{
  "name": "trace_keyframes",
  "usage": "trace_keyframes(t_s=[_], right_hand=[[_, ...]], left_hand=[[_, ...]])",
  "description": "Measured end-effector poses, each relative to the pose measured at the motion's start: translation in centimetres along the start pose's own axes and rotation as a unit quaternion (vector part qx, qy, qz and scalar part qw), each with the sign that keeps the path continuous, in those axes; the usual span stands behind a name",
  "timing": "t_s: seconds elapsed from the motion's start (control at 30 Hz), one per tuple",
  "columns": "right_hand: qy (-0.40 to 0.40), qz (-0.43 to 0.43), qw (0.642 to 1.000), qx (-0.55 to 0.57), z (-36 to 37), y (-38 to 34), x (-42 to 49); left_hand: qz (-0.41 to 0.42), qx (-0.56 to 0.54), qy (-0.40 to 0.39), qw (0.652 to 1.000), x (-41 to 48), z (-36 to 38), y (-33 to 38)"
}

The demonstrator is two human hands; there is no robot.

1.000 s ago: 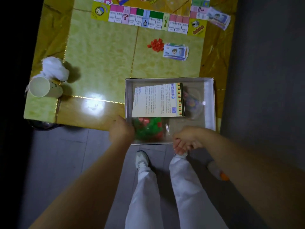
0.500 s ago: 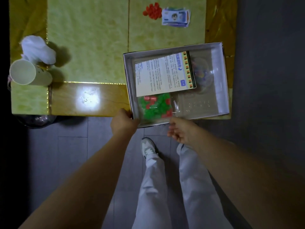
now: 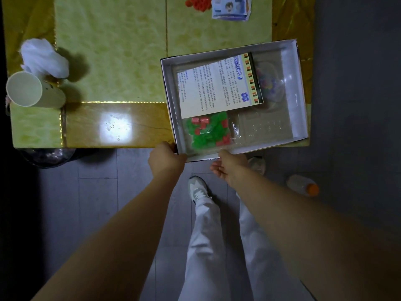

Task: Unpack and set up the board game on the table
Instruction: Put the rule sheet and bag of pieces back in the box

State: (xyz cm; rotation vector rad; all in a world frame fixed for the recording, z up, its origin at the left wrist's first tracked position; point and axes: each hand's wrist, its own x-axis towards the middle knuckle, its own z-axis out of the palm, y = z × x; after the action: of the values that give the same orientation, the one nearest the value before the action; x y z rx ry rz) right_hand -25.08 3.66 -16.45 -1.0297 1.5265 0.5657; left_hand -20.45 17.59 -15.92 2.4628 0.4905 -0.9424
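Observation:
The open white game box (image 3: 300, 88) lies tilted on the table's near right corner, its near edge hanging over the table edge. Inside lie a printed rules sheet (image 3: 217, 88), a clear bag of green and red plastic houses (image 3: 208, 131) and a clear plastic tray with coloured pieces (image 3: 271, 83). My left hand (image 3: 166, 158) grips the box's near left corner. My right hand (image 3: 230, 167) holds the box's near edge from below, palm turned up, fingers partly hidden under the box. At the top edge, red pieces (image 3: 198, 3) and a stack of play money (image 3: 231, 7) lie on the table.
A paper cup (image 3: 32, 90) lies on its side by a crumpled white tissue (image 3: 44, 57) at the table's left edge. On the grey floor stand my legs and shoe (image 3: 198, 189), and a plastic bottle with an orange cap (image 3: 302, 187) lies to the right.
The box has turned and slid toward the near right corner of the table. My view has tipped down, so the game board is out of sight. My right hand's fingers have opened under the box edge.

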Motion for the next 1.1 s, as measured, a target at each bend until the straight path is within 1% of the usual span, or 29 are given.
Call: trace_keyframes(t_s=[0.13, 0.27, 0.33, 0.37, 0.43, 0.53, 0.57, 0.6, 0.7, 0.83, 0.9, 1.0, 1.1], right_hand=[[0.024, -0.021, 0.998, 0.045, 0.1, 0.4, 0.0], [0.025, -0.025, 0.999, 0.032, -0.1, -0.7, -0.9], [0.015, -0.034, 0.999, 0.033, -0.6, -1.5, -1.3], [0.011, -0.037, 0.999, 0.038, -0.9, -1.9, -1.4], [-0.004, -0.034, 0.998, 0.049, -1.6, -2.8, -2.0], [-0.022, -0.043, 0.998, 0.048, -2.7, -3.2, -2.5], [-0.026, -0.048, 0.998, 0.045, -3.0, -3.1, -2.5], [-0.027, -0.054, 0.997, 0.041, -3.4, -3.0, -2.6], [-0.009, -0.068, 0.997, 0.033, -4.4, -2.7, -2.4], [0.047, -0.081, 0.995, -0.016, -6.1, -2.8, -2.3], [0.063, -0.083, 0.994, -0.033, -6.8, -2.9, -2.5], [0.078, -0.088, 0.993, -0.018, -7.2, -2.9, -3.2], [0.075, -0.107, 0.991, -0.014, -7.2, -2.7, -3.3]], left_hand=[[0.001, 0.037, 0.005, 0.999, -0.1, -0.3, 0.2], [-0.003, 0.037, -0.003, 0.999, -0.5, -0.6, 0.7], [-0.011, -0.032, -0.03, 0.999, -0.5, -0.4, 0.7], [-0.019, -0.101, -0.058, 0.993, -0.6, -0.2, 0.6], [-0.039, -0.233, -0.119, 0.964, -1.0, -0.2, 0.8], [-0.091, -0.358, -0.178, 0.912, -1.5, -0.1, 1.5], [-0.112, -0.388, -0.186, 0.896, -1.4, 0.0, 1.7], [-0.125, -0.398, -0.191, 0.888, -1.5, 0.0, 1.9], [-0.113, -0.365, -0.211, 0.9, -1.8, 0.4, 1.9], [-0.08, -0.366, -0.239, 0.896, -3.4, 0.5, 2.0], [-0.08, -0.35, -0.242, 0.902, -4.2, 0.5, 2.3], [-0.086, -0.327, -0.235, 0.911, -4.7, 0.9, 2.6], [-0.088, -0.316, -0.224, 0.918, -4.6, 1.4, 2.9]])
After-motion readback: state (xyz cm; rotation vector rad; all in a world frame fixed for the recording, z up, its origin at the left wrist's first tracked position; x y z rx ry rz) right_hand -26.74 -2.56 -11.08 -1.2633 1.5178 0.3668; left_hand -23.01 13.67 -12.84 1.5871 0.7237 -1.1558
